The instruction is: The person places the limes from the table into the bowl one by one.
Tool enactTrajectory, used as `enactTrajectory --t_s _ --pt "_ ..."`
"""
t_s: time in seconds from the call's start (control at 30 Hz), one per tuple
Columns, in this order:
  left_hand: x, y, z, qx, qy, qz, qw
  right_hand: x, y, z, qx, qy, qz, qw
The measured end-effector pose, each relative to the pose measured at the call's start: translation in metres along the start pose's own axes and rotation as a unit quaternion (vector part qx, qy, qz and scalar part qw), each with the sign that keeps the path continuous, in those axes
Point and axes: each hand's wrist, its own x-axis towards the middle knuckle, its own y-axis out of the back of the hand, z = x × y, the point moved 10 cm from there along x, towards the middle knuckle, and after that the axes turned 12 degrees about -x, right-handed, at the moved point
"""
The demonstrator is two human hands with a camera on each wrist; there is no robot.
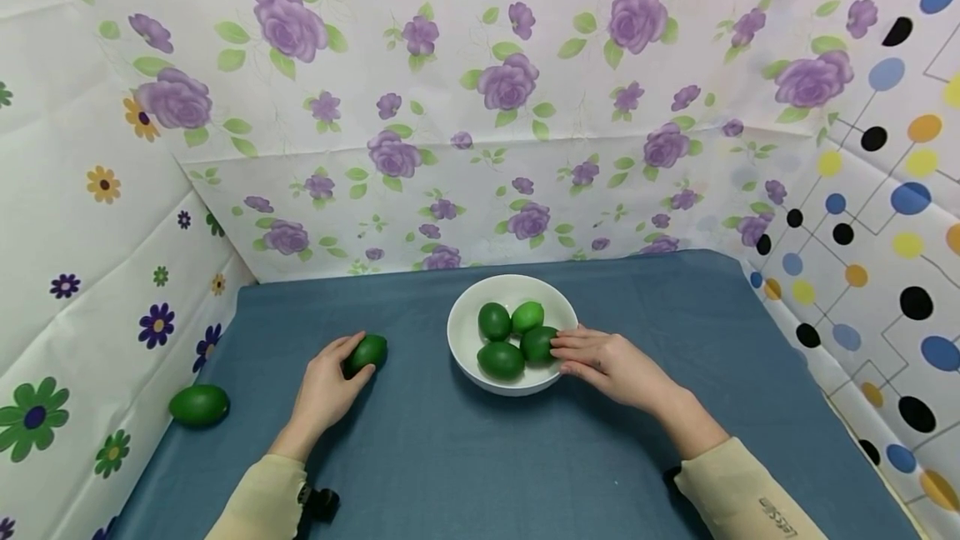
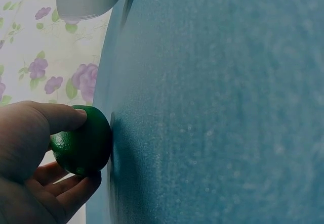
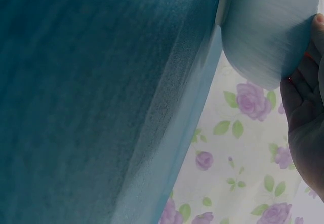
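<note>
My left hand [image 1: 327, 388] pinches a dark green lime [image 1: 370, 353] between thumb and fingers on the blue cloth. The left wrist view shows thumb and fingers on opposite sides of this lime [image 2: 83, 142], which touches the cloth. My right hand [image 1: 618, 369] is at the right rim of a white bowl [image 1: 512, 387], its fairly straight fingers reaching over to a dark green lime [image 1: 538, 345] inside. Two more dark limes [image 1: 501, 361] and a lighter one [image 1: 528, 317] lie in the bowl. In the right wrist view, the bowl's wall [image 3: 268, 27] hides part of the fingers.
Another green lime [image 1: 199, 405] lies at the table's left edge. Blue cloth [image 1: 480, 465] covers the table. A flowered sheet [image 1: 450, 107] stands behind it, with patterned sheets on the left and the right [image 1: 885, 273].
</note>
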Motion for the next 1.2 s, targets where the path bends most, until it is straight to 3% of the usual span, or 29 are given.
enactTrajectory --t_s 1.0,1.2 --pt "-0.002 0.0021 -0.0059 -0.01 0.012 0.014 0.9998 -0.0003 -0.0013 -0.0027 0.001 0.002 -0.002 1.0" --pt "0.0024 0.0022 -0.0052 -0.002 0.014 0.002 0.9999 -0.0001 -0.0009 0.0007 0.003 -0.004 -0.002 1.0"
